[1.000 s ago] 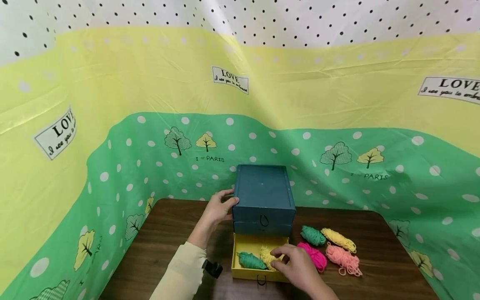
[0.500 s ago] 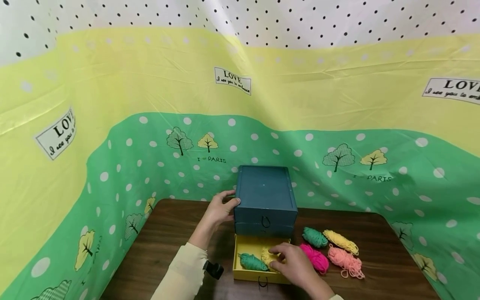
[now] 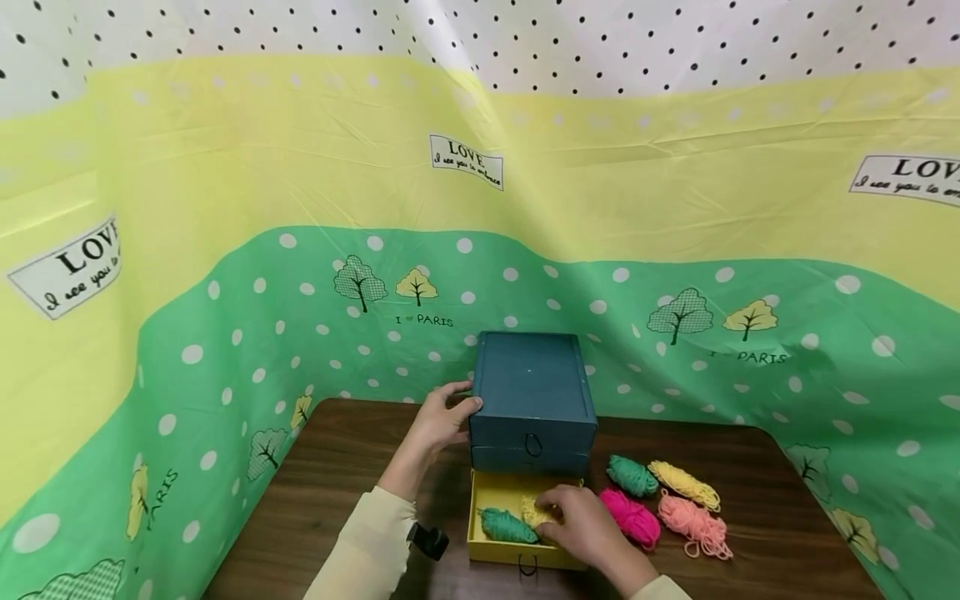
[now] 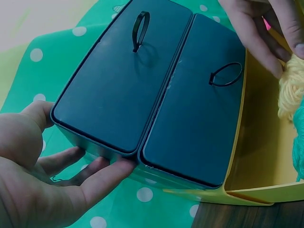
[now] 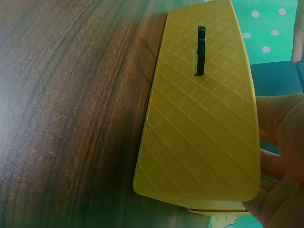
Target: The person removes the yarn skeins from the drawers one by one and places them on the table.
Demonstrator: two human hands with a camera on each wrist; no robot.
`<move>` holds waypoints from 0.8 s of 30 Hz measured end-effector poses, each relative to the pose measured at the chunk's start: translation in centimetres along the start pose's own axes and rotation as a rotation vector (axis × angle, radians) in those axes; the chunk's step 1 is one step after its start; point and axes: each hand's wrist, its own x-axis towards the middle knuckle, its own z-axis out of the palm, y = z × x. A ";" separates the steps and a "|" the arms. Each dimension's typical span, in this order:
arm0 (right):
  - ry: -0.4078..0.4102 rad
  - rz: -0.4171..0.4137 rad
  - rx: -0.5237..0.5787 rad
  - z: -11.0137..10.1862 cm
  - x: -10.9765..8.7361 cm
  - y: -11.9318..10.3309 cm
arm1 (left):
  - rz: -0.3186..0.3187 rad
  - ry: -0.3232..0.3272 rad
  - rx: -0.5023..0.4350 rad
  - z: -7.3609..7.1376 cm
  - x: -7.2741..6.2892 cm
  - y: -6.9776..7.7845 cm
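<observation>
A blue two-tier drawer box (image 3: 532, 375) stands above a pulled-out yellow drawer (image 3: 491, 550) with a black loop handle. My left hand (image 3: 441, 417) rests against the box's left side, its fingers spread and fairly straight in the left wrist view. Inside the drawer lie a green yarn bundle (image 3: 507, 526) on the left and a pale yellow yarn bundle (image 3: 532, 510) on the right. The thumb and fingers of my right hand (image 3: 588, 527) pinch the yellow bundle, partly covering it. In the right wrist view, the drawer front (image 5: 199, 128) hides most of those fingers.
Right of the drawer, a green yarn bundle (image 3: 632, 475), a yellow one (image 3: 684, 485), a magenta one (image 3: 632, 518) and a pink one (image 3: 693, 523) lie on the dark wooden table (image 3: 300, 517). A patterned curtain (image 3: 525, 292) hangs close behind the box.
My right hand has lowered a little and its fingers have closed in on the yellow yarn. The left hand stays against the box, while the head view has shifted slightly.
</observation>
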 end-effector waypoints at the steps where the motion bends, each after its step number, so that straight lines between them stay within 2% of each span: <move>1: -0.002 0.001 -0.007 0.1 0.1 0.0 | 0.000 -0.001 0.001 0.0 0.0 0.0; 11: 0.006 -0.041 -0.143 0.8 0.5 -0.3 | 0.002 0.000 0.009 0.0 0.0 0.0; 24: -0.005 -0.056 -0.092 0.7 0.8 0.3 | -0.004 0.007 0.020 0.0 0.2 0.0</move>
